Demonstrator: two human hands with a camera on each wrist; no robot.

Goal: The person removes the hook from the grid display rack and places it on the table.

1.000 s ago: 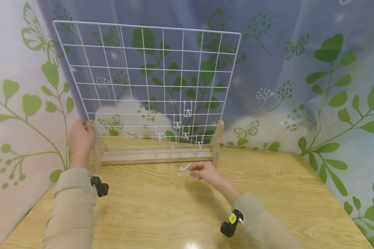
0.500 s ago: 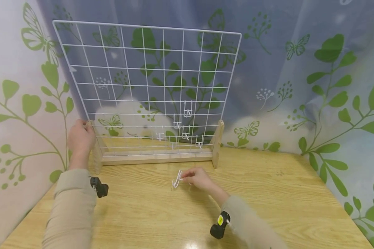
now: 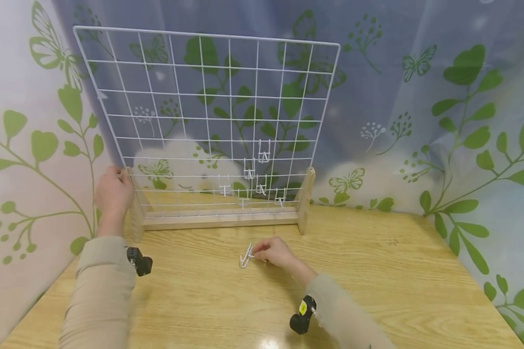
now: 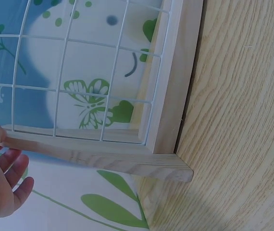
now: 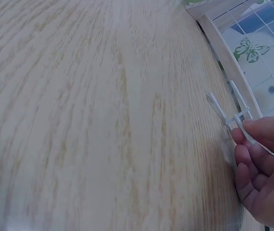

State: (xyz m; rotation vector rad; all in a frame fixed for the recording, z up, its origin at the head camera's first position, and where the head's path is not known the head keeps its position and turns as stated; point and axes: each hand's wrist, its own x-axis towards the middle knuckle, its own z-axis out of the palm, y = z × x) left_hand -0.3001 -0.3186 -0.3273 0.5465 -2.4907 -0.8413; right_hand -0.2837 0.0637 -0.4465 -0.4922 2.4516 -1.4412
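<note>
a pale and grey-blue backdrop [image 3: 375, 72], printed with green leaves and butterflies, hangs behind everything and along both sides. in front of it i have a wood-grained table [image 3: 397, 271]. toward its back stands a white wire grid [image 3: 231, 95] of square openings, leaning away from me at the top, its lower edge seated in a pale wooden stand [image 3: 220, 222] with a long rail and an upright at each end. that rail lies between me and the foot of the grid.

my beige sleeves [image 3: 98, 291] reach in from below. my left hand [image 3: 115, 189] grips the top of the left upright between thumb and forefinger, the other fingers loosely bent below it. my right hand [image 3: 277, 252] is over the table, nearer me than the rail, its fingers pinched together on a piece of wire. a black camera [image 3: 302, 315] on my right wrist bears a yellow label [image 3: 303, 308], its writing too small to read; the left wrist's black camera [image 3: 139, 261] sits beside the cuff.

six small white hooks [image 3: 264, 156] hang on the grid's lower part, mostly toward the right.

the held hook [image 5: 237, 117] is white wire: two side-by-side prongs joined by a short crossbar, the rest partly covered by my fingers. i cannot tell whether it touches the table.
</note>
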